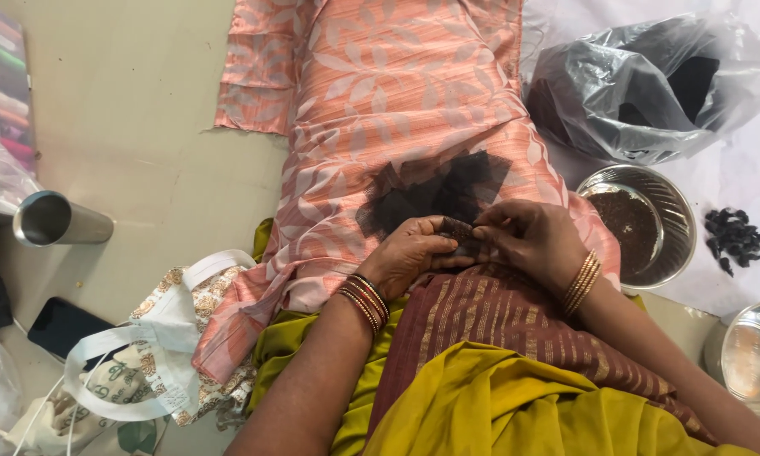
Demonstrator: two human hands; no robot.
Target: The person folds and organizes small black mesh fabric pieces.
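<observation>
— What are the hands doing?
— The left hand (409, 253) and right hand (527, 241) meet fingertip to fingertip, both pinching a small dark mesh scrap (460, 230).
— Where is that scrap?
— On the peach leaf-print cloth (397, 93), just below a larger black net patch (435, 192).
— Anything beside that cloth?
— A steel bowl (675, 211) of dark grains to its right, a steel tumbler (59, 219) well to its left.

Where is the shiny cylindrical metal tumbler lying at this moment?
In the head view, the shiny metal tumbler lies on its side on the floor at the far left, above the black phone and left of the peach leaf-patterned cloth.
</observation>
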